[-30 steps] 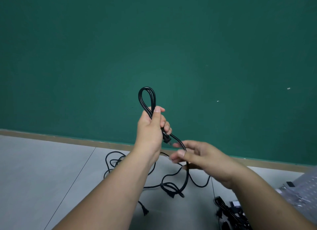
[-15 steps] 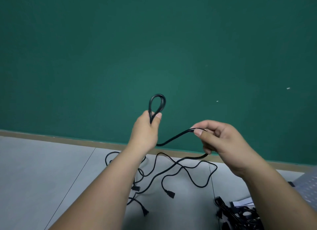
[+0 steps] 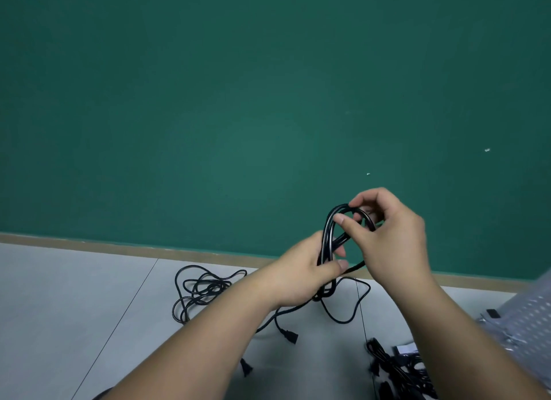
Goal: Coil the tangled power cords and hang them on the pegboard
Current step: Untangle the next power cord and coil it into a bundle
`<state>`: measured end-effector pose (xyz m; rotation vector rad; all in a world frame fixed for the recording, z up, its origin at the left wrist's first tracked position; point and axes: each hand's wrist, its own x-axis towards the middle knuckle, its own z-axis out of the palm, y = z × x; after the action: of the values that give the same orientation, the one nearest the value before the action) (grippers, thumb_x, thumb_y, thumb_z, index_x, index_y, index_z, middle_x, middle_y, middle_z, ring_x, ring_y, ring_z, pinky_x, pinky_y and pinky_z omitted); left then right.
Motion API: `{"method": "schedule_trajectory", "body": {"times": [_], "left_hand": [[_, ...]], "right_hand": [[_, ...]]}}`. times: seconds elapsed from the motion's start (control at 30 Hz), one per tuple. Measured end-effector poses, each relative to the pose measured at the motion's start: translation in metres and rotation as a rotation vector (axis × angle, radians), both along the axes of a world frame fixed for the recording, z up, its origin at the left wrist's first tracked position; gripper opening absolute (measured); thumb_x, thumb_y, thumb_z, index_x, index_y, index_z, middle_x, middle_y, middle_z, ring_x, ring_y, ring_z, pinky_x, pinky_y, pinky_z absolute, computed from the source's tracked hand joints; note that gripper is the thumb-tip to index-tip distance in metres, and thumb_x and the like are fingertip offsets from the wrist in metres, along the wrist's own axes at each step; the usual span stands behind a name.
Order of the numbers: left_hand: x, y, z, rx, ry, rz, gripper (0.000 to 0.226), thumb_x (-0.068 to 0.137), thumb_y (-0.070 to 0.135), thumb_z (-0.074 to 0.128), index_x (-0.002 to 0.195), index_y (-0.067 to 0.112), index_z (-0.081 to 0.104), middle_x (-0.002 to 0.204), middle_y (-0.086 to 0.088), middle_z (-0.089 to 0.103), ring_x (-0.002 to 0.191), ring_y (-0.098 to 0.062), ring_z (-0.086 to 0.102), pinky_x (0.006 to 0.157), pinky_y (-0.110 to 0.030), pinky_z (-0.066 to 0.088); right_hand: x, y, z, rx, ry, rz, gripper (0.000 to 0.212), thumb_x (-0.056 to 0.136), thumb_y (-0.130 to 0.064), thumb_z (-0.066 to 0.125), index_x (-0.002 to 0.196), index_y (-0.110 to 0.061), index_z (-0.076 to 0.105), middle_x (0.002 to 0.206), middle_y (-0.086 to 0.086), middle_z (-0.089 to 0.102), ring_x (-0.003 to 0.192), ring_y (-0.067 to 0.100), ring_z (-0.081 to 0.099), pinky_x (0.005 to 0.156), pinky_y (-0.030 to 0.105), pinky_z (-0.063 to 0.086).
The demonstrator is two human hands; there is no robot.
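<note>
**First cord part-coiled, nothing hung yet**

I read this as early in the job. One coil [image 3: 327,235] is up in front of me, a few black loops standing upright before the green wall [image 3: 208,101]. My left hand [image 3: 301,273] has its fingers curled round the lower half of the loops, with the thumb laid across the front to clamp them. My right hand [image 3: 393,238] pinches the top of the loops between thumb and fingertips, apparently laying a turn onto the bundle.

That cord is not finished. Slack [image 3: 343,321] runs out of the bottom of the coil and drops in a loose bend to the floor [image 3: 74,310]. A plug [image 3: 290,337] lies below my left wrist, though I cannot tell whether it belongs to this cord.

What is left, as I judge it, is to take up the rest of the slack, secure the bundle and hang it. After that come the others. A tangle [image 3: 205,289] of cord lies on the floor to the left, near the wall, and neither hand is on it. A pile [image 3: 396,370] of more black cords sits at the lower right, partly behind my right forearm. I cannot make out whether those are coiled.

The pegboard [image 3: 530,319] shows as a blurred grey perforated panel at the right edge. It seems to be low by the floor and well apart from the coil. I see no cord hanging on the part that shows.
</note>
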<state>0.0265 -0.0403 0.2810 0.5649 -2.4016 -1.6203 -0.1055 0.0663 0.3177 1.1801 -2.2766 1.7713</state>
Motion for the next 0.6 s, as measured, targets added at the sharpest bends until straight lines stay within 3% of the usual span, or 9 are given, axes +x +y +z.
{"method": "schedule_trajectory", "body": {"times": [0.07, 0.2, 0.3, 0.33, 0.4, 0.47, 0.53, 0.6], "left_hand": [[0.001, 0.004, 0.001, 0.089, 0.029, 0.004, 0.001, 0.108, 0.024, 0.056, 0.107, 0.025, 0.056, 0.084, 0.007, 0.060, 0.072, -0.009, 0.055, 0.070, -0.028, 0.046], [-0.001, 0.005, 0.002, 0.220, 0.123, 0.117, 0.009, 0.112, 0.010, 0.047, 0.108, 0.013, 0.055, 0.090, 0.000, 0.062, 0.087, -0.014, 0.068, 0.087, -0.033, 0.052], [-0.004, 0.002, 0.003, 0.344, 0.183, 0.265, 0.018, 0.109, 0.002, 0.043, 0.106, 0.013, 0.057, 0.080, 0.000, 0.059, 0.083, -0.018, 0.067, 0.082, -0.034, 0.052], [-0.004, 0.001, 0.004, 0.338, 0.194, 0.301, 0.022, 0.107, -0.002, 0.041, 0.104, 0.014, 0.057, 0.079, 0.001, 0.060, 0.083, -0.019, 0.067, 0.080, -0.033, 0.051], [-0.003, -0.001, 0.003, 0.259, 0.194, 0.338, 0.027, 0.103, -0.005, 0.038, 0.103, 0.014, 0.057, 0.084, 0.002, 0.065, 0.089, -0.019, 0.070, 0.082, -0.033, 0.053], [-0.003, 0.000, 0.002, 0.174, 0.177, 0.325, 0.027, 0.101, -0.003, 0.039, 0.103, 0.017, 0.058, 0.095, 0.004, 0.073, 0.102, -0.017, 0.073, 0.094, -0.036, 0.056], [-0.002, 0.004, 0.002, 0.143, 0.166, 0.262, 0.025, 0.100, -0.001, 0.040, 0.105, 0.017, 0.057, 0.098, 0.007, 0.074, 0.108, -0.020, 0.073, 0.103, -0.042, 0.055], [-0.002, 0.008, 0.005, 0.172, 0.178, 0.174, 0.021, 0.102, -0.001, 0.038, 0.110, 0.010, 0.053, 0.094, -0.001, 0.073, 0.099, -0.028, 0.074, 0.100, -0.044, 0.057]], "right_hand": [[-0.003, 0.000, -0.001, 0.023, 0.105, -0.055, 0.030, 0.077, -0.026, 0.094, 0.091, -0.031, 0.068, 0.086, -0.005, 0.062, 0.075, 0.010, 0.056, 0.065, 0.010, 0.041], [-0.006, 0.000, -0.003, 0.033, -0.041, 0.049, 0.022, 0.087, -0.034, 0.086, 0.100, -0.032, 0.068, 0.082, -0.008, 0.064, 0.072, 0.009, 0.057, 0.067, 0.013, 0.044], [-0.009, -0.001, -0.008, 0.048, -0.135, 0.167, 0.011, 0.096, -0.034, 0.076, 0.105, -0.031, 0.071, 0.084, -0.004, 0.071, 0.071, 0.017, 0.060, 0.070, 0.031, 0.051], [-0.009, -0.002, -0.008, 0.043, -0.179, 0.199, 0.008, 0.098, -0.031, 0.075, 0.105, -0.030, 0.072, 0.085, 0.001, 0.072, 0.067, 0.020, 0.059, 0.065, 0.037, 0.050], [-0.007, -0.002, -0.008, 0.010, -0.272, 0.240, 0.005, 0.100, -0.024, 0.074, 0.105, -0.024, 0.073, 0.084, 0.010, 0.072, 0.057, 0.018, 0.054, 0.056, 0.036, 0.047], [-0.002, -0.003, -0.005, -0.038, -0.353, 0.271, 0.007, 0.101, -0.020, 0.073, 0.108, -0.019, 0.071, 0.081, 0.014, 0.070, 0.052, 0.020, 0.055, 0.052, 0.034, 0.049], [0.002, -0.004, -0.004, -0.082, -0.399, 0.291, 0.013, 0.102, -0.017, 0.071, 0.114, -0.018, 0.070, 0.074, 0.012, 0.067, 0.050, 0.021, 0.056, 0.052, 0.031, 0.050], [0.002, -0.005, -0.005, -0.104, -0.404, 0.254, 0.015, 0.102, -0.017, 0.070, 0.117, -0.019, 0.070, 0.073, 0.003, 0.065, 0.047, 0.018, 0.055, 0.051, 0.029, 0.050]]}}
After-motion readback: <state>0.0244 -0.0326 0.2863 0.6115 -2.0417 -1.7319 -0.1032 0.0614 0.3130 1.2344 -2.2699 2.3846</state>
